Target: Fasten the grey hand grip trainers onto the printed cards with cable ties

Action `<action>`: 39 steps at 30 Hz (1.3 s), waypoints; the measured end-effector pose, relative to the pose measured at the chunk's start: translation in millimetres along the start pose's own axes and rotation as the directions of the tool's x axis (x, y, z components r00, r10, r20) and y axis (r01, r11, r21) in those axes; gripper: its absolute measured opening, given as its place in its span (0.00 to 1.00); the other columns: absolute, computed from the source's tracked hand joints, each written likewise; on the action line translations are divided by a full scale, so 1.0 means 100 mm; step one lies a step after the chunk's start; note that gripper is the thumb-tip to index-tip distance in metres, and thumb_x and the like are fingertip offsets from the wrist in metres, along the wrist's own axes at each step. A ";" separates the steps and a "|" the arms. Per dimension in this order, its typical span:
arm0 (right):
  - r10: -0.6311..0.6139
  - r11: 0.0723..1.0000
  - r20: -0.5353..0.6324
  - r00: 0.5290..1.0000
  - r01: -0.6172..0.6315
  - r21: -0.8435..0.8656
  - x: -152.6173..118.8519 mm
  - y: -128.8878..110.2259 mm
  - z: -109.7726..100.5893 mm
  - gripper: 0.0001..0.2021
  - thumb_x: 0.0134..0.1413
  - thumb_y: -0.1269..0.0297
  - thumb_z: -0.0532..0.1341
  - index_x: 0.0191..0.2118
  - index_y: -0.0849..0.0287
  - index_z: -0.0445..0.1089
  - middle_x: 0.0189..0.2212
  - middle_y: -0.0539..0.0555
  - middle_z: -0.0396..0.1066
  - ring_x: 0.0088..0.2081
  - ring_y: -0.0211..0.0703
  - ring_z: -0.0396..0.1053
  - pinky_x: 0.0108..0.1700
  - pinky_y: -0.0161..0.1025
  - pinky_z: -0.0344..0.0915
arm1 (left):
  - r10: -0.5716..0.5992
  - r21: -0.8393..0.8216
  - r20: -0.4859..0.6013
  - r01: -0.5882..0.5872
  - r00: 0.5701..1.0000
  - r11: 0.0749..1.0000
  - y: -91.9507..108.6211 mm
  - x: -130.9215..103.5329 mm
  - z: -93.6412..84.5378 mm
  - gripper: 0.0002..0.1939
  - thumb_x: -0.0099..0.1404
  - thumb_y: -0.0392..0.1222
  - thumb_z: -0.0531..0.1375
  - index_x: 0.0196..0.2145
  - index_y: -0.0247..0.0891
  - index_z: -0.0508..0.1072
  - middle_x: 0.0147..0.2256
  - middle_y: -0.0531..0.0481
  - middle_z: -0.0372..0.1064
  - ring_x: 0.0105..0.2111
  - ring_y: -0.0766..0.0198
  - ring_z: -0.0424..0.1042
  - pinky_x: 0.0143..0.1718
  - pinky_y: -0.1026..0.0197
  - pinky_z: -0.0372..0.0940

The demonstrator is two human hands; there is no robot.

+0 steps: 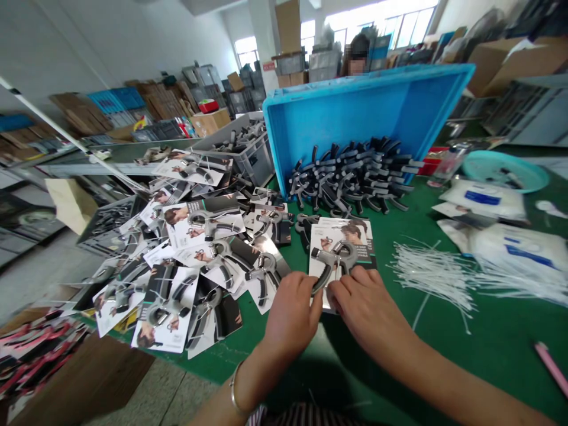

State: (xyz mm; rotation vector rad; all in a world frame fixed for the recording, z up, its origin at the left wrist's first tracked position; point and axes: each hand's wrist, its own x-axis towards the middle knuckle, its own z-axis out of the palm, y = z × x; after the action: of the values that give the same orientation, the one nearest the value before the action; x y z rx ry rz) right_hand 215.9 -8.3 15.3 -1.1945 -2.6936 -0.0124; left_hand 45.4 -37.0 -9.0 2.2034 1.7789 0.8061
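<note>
The V-shaped hand exerciser of grey plastic, black sleeves and metal coil spring (331,258) lies on a white, black and green printed card (316,235), just ahead of and between the two grips. The left grip (290,307) is closed round its left handle; the right grip (366,307) is bunched at the lower right, its fingertips hidden, so whether it pinches handle or card I cannot tell. The exerciser should feel fairly light but stiff: the coil will likely push back if the handles are squeezed, and the sleeves probably give good purchase. Best hold is low on each handle, clear of the coil. The card looks thin, likely to bend or slide on the green desk (444,367), so press it flat near its edges.
</note>
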 end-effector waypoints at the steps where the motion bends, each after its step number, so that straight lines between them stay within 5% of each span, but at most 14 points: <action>1: -0.001 1.000 0.018 1.000 0.001 -0.014 0.03 -0.02 0.00 0.05 0.62 0.71 0.59 0.34 0.61 0.71 0.33 0.60 0.73 0.40 0.57 0.64 0.42 0.52 0.57 | 0.013 0.029 -0.012 -0.013 1.000 0.999 0.01 -0.02 0.02 0.10 0.71 0.37 0.55 0.47 0.34 0.70 0.42 0.41 0.68 0.45 0.52 0.67 0.48 0.46 0.66; 8: 0.022 0.896 0.121 0.992 -0.073 0.438 0.20 0.19 -0.20 0.04 0.60 0.71 0.60 0.36 0.57 0.72 0.34 0.55 0.72 0.41 0.50 0.65 0.44 0.46 0.61 | 0.031 0.042 -0.018 -0.030 0.999 0.999 0.07 -0.07 0.07 0.09 0.71 0.36 0.53 0.46 0.35 0.71 0.40 0.42 0.69 0.42 0.51 0.67 0.45 0.46 0.67; 14: -0.043 0.802 0.065 0.997 -0.004 0.597 0.08 0.36 -0.19 0.07 0.66 0.63 0.59 0.37 0.55 0.73 0.35 0.53 0.74 0.41 0.48 0.66 0.44 0.44 0.63 | 0.022 -0.458 0.107 0.029 0.994 0.889 -0.17 -0.07 -0.12 0.13 0.73 0.38 0.53 0.51 0.40 0.73 0.46 0.45 0.72 0.48 0.59 0.71 0.52 0.55 0.66; 18: 0.062 0.804 -0.111 0.992 0.016 0.594 0.02 0.32 -0.08 0.06 0.66 0.63 0.58 0.39 0.52 0.73 0.37 0.53 0.75 0.43 0.49 0.67 0.45 0.46 0.64 | 0.032 -0.580 0.098 0.031 0.995 0.814 -0.35 -0.03 -0.09 0.10 0.70 0.37 0.58 0.48 0.41 0.76 0.43 0.47 0.73 0.46 0.61 0.72 0.51 0.58 0.66; 23: 0.163 0.857 -0.188 0.968 -0.045 0.514 0.00 0.33 0.01 0.04 0.65 0.66 0.59 0.41 0.55 0.71 0.36 0.54 0.73 0.42 0.50 0.67 0.44 0.46 0.63 | -0.040 -0.601 -0.016 0.023 0.999 0.799 -0.30 0.07 0.00 0.07 0.69 0.38 0.60 0.42 0.39 0.79 0.39 0.48 0.74 0.42 0.62 0.73 0.46 0.60 0.67; 29: 0.021 0.924 -0.157 0.987 0.041 0.380 -0.07 0.38 0.00 0.04 0.65 0.68 0.59 0.39 0.58 0.71 0.34 0.54 0.73 0.39 0.50 0.63 0.44 0.47 0.57 | -0.017 -0.584 -0.017 0.004 1.000 0.812 -0.14 0.17 -0.04 0.05 0.68 0.37 0.61 0.41 0.39 0.78 0.38 0.49 0.75 0.41 0.63 0.74 0.46 0.61 0.67; 39: -0.040 0.965 -0.137 0.990 0.073 0.251 -0.01 0.33 -0.07 0.10 0.67 0.67 0.55 0.35 0.60 0.71 0.31 0.57 0.71 0.38 0.50 0.61 0.42 0.47 0.55 | 0.003 -0.572 0.047 0.024 0.999 0.820 -0.12 0.20 -0.07 0.06 0.68 0.37 0.61 0.41 0.40 0.78 0.38 0.50 0.74 0.41 0.63 0.73 0.46 0.62 0.66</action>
State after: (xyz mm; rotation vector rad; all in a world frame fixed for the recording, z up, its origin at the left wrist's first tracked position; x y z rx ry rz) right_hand 242.0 12.0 19.5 -1.0031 -2.5209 0.2330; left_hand 34.5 -16.5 -3.4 1.7857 1.2891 1.1037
